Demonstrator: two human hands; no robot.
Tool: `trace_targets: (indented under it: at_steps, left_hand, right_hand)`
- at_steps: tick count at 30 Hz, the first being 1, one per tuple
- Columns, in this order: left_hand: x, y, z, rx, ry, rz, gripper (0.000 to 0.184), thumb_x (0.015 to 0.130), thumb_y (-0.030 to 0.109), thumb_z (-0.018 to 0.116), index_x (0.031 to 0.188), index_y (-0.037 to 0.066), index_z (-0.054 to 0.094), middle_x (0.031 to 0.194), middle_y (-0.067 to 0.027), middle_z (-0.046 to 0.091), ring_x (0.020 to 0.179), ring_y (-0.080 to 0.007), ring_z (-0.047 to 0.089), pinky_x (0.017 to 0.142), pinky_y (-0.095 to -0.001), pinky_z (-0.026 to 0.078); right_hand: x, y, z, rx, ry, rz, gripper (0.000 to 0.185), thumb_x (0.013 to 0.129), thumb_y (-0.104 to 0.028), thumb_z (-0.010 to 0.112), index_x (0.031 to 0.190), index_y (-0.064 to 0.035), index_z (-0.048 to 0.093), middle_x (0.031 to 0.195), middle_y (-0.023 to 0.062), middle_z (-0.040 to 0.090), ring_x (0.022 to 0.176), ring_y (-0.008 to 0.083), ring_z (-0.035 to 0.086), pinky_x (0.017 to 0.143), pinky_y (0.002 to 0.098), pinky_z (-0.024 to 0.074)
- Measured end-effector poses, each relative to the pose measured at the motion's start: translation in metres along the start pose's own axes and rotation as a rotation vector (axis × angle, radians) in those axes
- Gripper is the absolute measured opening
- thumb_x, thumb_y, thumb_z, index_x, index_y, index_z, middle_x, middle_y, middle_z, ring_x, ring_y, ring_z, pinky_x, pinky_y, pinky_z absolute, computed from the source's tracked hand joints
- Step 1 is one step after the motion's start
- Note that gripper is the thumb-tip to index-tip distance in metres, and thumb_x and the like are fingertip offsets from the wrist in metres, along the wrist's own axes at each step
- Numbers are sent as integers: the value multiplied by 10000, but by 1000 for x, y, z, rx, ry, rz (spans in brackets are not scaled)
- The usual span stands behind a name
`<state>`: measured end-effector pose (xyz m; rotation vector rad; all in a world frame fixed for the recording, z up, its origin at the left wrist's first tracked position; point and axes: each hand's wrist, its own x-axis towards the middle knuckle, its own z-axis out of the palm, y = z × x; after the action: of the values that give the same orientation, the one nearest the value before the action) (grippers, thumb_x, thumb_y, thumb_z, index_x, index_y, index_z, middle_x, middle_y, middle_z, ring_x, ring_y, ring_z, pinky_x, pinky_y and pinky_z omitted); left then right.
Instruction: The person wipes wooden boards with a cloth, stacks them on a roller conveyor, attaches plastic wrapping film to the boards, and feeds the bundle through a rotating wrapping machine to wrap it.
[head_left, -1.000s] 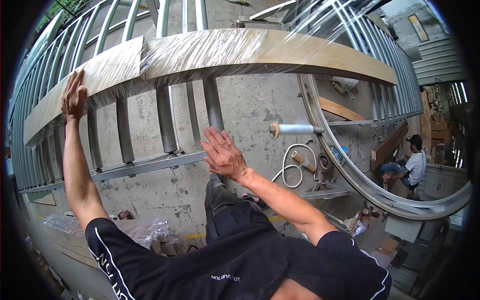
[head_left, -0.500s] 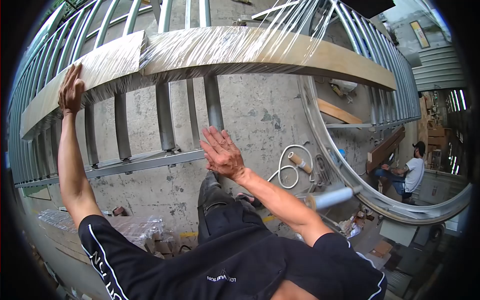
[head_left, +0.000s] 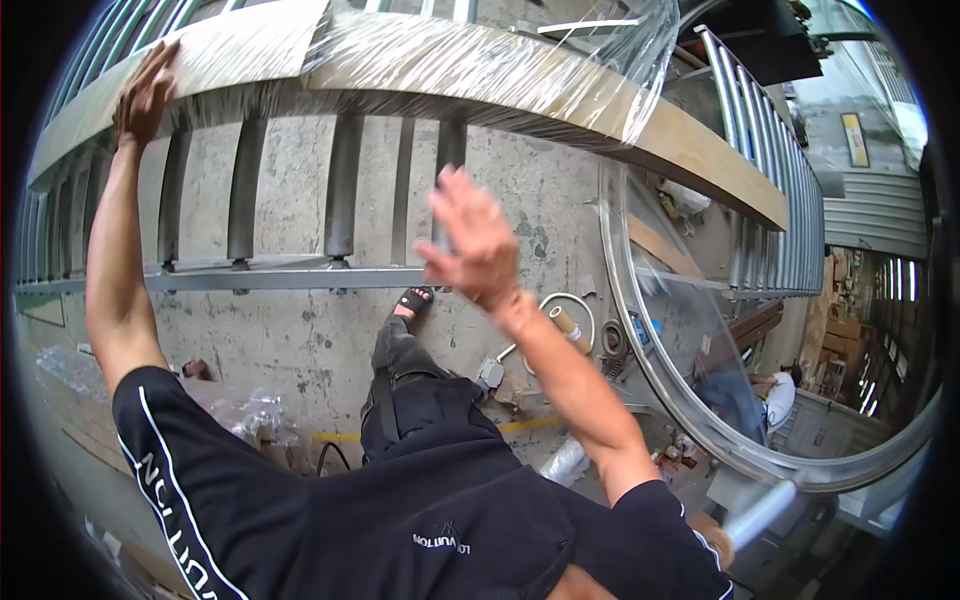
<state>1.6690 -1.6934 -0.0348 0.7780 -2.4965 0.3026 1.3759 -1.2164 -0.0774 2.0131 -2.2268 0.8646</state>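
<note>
My left hand (head_left: 143, 95) lies with fingers apart on the left part of a long wooden beam (head_left: 690, 155). Clear plastic film (head_left: 430, 60) wraps much of the beam, which rests across metal rollers (head_left: 343, 190). My right hand (head_left: 475, 240) is raised in front of the roller frame's near rail (head_left: 250, 278), fingers spread, holding nothing and slightly blurred. A large metal ring (head_left: 640, 350) stands at the right. On its lower part is a roll of film (head_left: 758, 515), and a sheet of film stretches between the ring and the beam.
More rollers (head_left: 770, 190) continue at the right beyond the ring. Another person (head_left: 778, 400) is partly hidden behind the ring and film. A cardboard tube (head_left: 570, 328) and a white hose (head_left: 545, 300) lie on the floor. Film-wrapped pieces (head_left: 250, 415) lie at the lower left.
The film roll has travelled down and to the right along the ring. Film now covers more of the beam's right part. My right hand has lifted and moved right, and my view has shifted.
</note>
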Motion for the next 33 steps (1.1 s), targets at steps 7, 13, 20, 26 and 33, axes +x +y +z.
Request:
trace_targets:
  at_steps: [7, 13, 20, 26, 33]
  left_hand:
    - [9, 2, -9, 102, 11, 93, 610, 915, 479, 225, 1262, 95, 549, 1317, -96, 515, 1281, -304, 411, 1051, -400, 338]
    - [10, 40, -33, 512, -94, 43, 493, 944, 474, 273, 1305, 235, 509, 1425, -66, 397, 1378, -267, 251, 1084, -542, 169]
    - [30, 120, -12, 180, -131, -281, 516, 892, 523, 310, 1365, 346, 418, 1463, -77, 334, 1365, -315, 266, 1074, -586, 141]
    - [23, 102, 5, 198, -103, -214, 668, 829, 704, 227, 1357, 349, 429, 1454, -71, 350, 1357, -299, 289, 1078, -566, 177]
    - [23, 91, 7, 236, -139, -201, 663, 816, 707, 252, 1357, 363, 423, 1464, -60, 334, 1367, -279, 272, 1083, -570, 159]
  right_hand:
    - [56, 69, -37, -399, 51, 149, 712, 739, -369, 701, 1333, -74, 440, 1448, 143, 333, 1350, 296, 295, 1090, 486, 246]
    - [54, 83, -38, -364, -31, 153, 694, 752, -297, 690, 1355, -85, 418, 1427, 130, 370, 1335, 272, 331, 1088, 456, 258]
    - [57, 67, -45, -336, -14, 178, 703, 730, -278, 713, 1316, -11, 435, 1364, 204, 421, 1298, 321, 373, 1079, 431, 284]
    - [-13, 38, 9, 113, 7, -120, 528, 783, -430, 634, 1147, -54, 560, 1200, 174, 563, 1161, 276, 509, 1017, 461, 375]
    - [-67, 12, 12, 84, -155, -99, 495, 703, -374, 676, 1110, -112, 573, 1228, 41, 556, 1150, 178, 516, 1124, 470, 173]
